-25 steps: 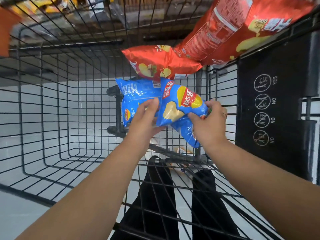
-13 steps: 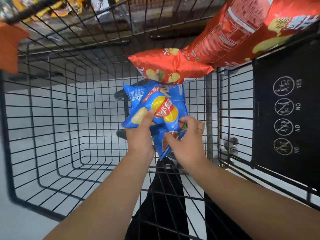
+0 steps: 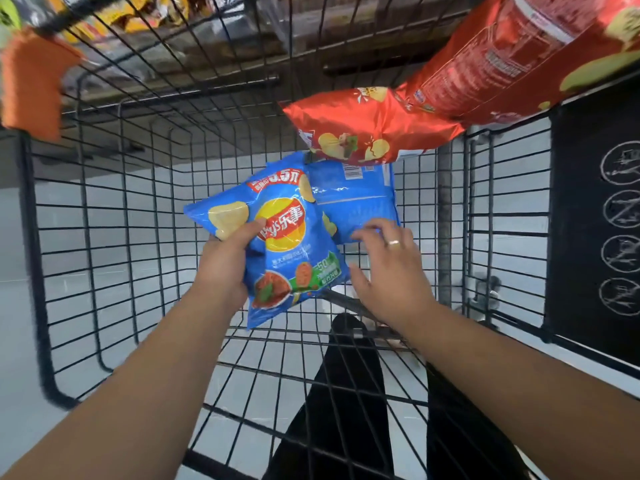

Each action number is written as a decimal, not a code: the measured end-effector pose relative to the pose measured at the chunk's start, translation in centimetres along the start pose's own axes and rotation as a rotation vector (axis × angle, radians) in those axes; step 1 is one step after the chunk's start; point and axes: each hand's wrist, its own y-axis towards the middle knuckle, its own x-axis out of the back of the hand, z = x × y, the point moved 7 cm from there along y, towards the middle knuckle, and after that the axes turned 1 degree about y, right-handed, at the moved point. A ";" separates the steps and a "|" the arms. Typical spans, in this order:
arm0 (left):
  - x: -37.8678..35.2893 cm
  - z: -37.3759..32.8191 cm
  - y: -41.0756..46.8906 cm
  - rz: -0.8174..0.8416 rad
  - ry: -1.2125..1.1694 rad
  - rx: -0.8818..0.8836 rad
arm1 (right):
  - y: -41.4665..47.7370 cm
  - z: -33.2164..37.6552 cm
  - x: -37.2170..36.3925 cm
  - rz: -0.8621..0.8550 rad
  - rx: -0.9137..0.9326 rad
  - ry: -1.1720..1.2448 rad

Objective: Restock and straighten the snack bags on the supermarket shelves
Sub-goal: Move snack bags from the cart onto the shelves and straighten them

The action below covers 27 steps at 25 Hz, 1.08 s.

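I look down into a black wire shopping cart (image 3: 104,258). My left hand (image 3: 225,261) grips a blue chip bag (image 3: 280,244) by its left edge, face up and tilted. A second blue bag (image 3: 356,199) lies face down just behind it, and my right hand (image 3: 388,268) reaches onto its lower edge with spread, lightly bent fingers. A small red chip bag (image 3: 367,129) lies above the blue bags. A large red bag (image 3: 512,60) rests on the cart's upper right rim.
A black child-seat panel (image 3: 595,230) with white pictograms closes the cart's right side. Shelves with yellow snack bags (image 3: 114,15) run along the top. An orange bag edge (image 3: 31,84) hangs at the upper left. My dark trouser legs (image 3: 349,403) show through the cart floor.
My left hand has pulled the front blue bag apart from the second one and turned it face up. My right hand let go of that bag and moved onto the rear blue bag.
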 end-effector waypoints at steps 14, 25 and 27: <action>5.5 -1.1 3.2 -0.023 0.060 0.001 | 7.1 0.8 -6.3 0.174 0.298 -0.661; 3.2 -5.6 -2.4 0.276 0.136 0.010 | 6.2 1.5 1.4 0.186 0.250 0.113; 2.6 -6.3 -3.3 0.305 0.110 -0.022 | 5.7 0.8 3.2 0.259 0.123 0.341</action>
